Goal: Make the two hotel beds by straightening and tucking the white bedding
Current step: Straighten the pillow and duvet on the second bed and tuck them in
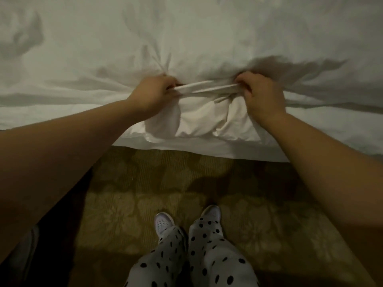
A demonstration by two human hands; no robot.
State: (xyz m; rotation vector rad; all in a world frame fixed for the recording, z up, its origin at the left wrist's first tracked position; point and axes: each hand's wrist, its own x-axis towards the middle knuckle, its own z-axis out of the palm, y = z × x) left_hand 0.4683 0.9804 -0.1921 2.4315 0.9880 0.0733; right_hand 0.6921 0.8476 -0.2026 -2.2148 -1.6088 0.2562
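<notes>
White, crumpled fabric bedding spread over the bed, near edge hanging down toward the patterned olive-brown carpet. Wrinkled throughout, creases fanning out from two grip points. Left hand and right hand near each other at the bed edge, fingers of both curled tight, clamped on a taut band of the bedding stretched between them. Just below, bunched into puffy folds. White mesh shoes on the carpet, near the bed.

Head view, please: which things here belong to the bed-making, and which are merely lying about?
Job: white bedding, its gathered edge gripped by the left hand and right hand.
Not part of it: patterned carpet, white shoes, spotted trousers.
</notes>
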